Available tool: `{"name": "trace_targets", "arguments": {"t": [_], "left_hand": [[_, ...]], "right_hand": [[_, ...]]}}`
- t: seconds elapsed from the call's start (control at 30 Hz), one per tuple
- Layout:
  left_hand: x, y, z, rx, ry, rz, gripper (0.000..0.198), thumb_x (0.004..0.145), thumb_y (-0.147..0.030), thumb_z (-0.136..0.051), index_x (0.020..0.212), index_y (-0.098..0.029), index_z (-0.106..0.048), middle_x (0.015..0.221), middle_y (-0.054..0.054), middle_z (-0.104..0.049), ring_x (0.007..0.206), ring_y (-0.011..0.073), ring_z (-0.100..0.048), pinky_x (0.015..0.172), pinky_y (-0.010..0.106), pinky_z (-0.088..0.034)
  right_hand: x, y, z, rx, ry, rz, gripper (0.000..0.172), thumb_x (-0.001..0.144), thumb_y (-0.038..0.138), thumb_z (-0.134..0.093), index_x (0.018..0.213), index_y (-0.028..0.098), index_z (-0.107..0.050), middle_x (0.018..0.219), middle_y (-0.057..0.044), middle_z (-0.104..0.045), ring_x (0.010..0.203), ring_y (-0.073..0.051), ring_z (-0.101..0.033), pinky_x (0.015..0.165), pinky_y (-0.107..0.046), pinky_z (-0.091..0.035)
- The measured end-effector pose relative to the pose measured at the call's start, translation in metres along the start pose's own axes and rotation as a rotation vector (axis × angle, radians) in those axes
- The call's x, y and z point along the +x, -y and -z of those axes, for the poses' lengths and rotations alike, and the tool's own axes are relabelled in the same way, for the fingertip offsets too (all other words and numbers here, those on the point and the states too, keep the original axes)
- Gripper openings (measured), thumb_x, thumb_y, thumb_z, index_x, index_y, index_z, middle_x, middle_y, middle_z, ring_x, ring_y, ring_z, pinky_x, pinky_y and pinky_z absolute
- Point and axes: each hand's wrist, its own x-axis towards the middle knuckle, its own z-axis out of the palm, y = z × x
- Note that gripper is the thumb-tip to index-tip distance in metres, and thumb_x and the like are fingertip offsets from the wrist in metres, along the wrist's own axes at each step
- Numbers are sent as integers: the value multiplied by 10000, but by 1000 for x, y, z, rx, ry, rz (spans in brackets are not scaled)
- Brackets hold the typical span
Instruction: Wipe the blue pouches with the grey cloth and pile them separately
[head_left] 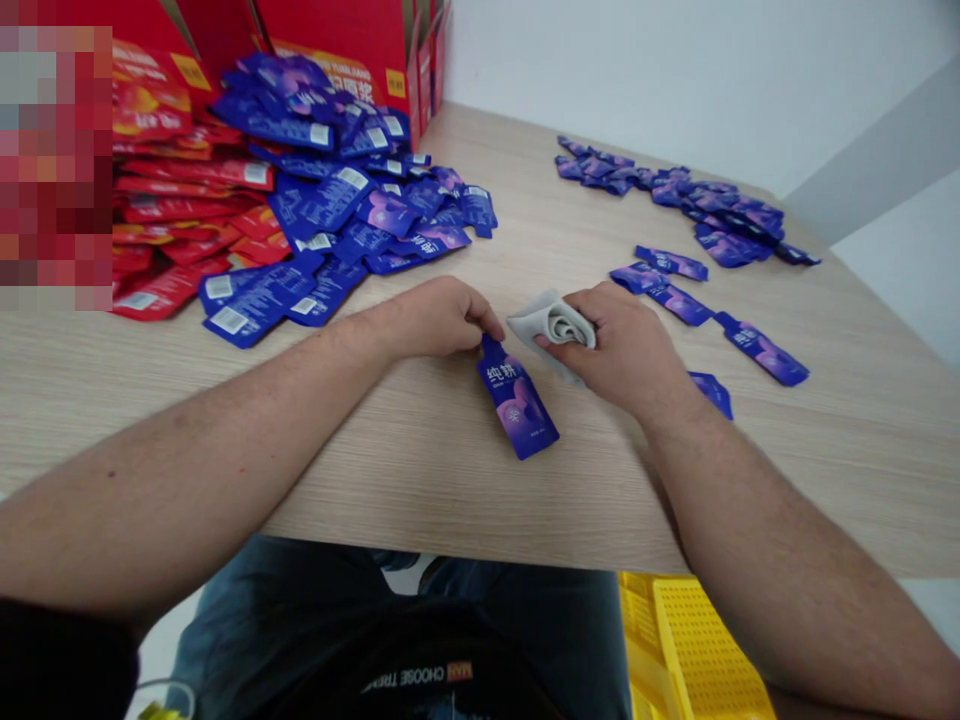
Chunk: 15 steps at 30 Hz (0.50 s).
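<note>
Left hand: The left hand [442, 318] was closed at the fingertips and appeared to pinch the narrow neck of a blue-purple foil sachet [517, 402], though the fingers partly hid the grip.

Right hand: The right hand [619, 345] was curled around a folded grey cloth [553, 325], clenching it just beside the sachet's neck.

Sachet: It lay flat and tilted on the bench [442, 490], with its wider end pointing toward the near edge.

Materials: The sachet's film looked smooth and glossy, with a tapered neck and a rounded-cornered body. The cloth looked soft and thick in its folds. The bench had a pale, fine-grained wood finish.

Surroundings: A heap of blue sachets [337, 215] overlapped a spread of red sachets [176, 190] in front of a red cardboard carton [375, 60]. A loose band of purple sachets [675, 185] lay farther right. A yellow perforated plastic crate [697, 650] sat below the near edge.

Risks: The slick film could slip from the fingertips if the pinch loosened. A hard drag of the cloth could crease the neck or skid the sachet toward the near edge, and it could then drop toward the crate. A sleeveless reach could also disturb the loose heap.
</note>
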Motion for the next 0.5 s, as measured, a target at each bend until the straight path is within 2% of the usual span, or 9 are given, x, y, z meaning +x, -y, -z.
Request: {"name": "trace_targets", "arguments": {"t": [0.13,0.2,0.27,0.33,0.4,0.5], "left_hand": [[0,3,-2,16,-26,-85,454,723,-131,-599,1123,-218,-796,900,-5,-795,794,136,-709,740,222,-517],[1,3,-5,38,-77,-145,354,753,-165,-632,1058,-206,-806,894,12,-782,813,142,-705,760,235,-521],[1,1,-7,36,-141,-234,226,777,-200,-673,963,-199,-801,963,36,-772,914,156,-702,816,248,-525],[0,-1,-9,-41,-186,-281,151,825,-220,-675,941,-190,-767,1027,50,-759,982,158,-694,853,263,-530],[-3,-4,-10,-172,-174,-237,159,907,-221,-605,1011,-183,-720,1006,53,-755,937,145,-703,829,276,-546],[-6,-7,-9,-283,-96,-99,209,990,-227,-506,1106,-179,-673,910,54,-753,802,129,-713,739,271,-561]], "right_hand": [[2,-5,3,-10,-55,-46,137,854,370,-696,874,235,-696,828,-67,-683,869,-275,-615,750,-391,-468],[2,-5,5,-3,-79,-87,128,851,362,-694,868,235,-685,841,-71,-690,876,-284,-625,748,-401,-475],[3,-5,7,6,-96,-137,130,852,358,-690,884,232,-681,863,-77,-695,880,-290,-636,747,-408,-481],[3,-4,9,18,-104,-158,141,854,359,-687,911,230,-680,881,-79,-699,882,-291,-644,747,-413,-488],[3,-5,10,41,-113,-151,151,864,362,-676,938,231,-679,888,-74,-704,872,-287,-651,737,-410,-493],[2,-9,10,73,-157,-161,155,885,366,-652,963,233,-667,896,-66,-711,846,-279,-657,709,-402,-499]]}}
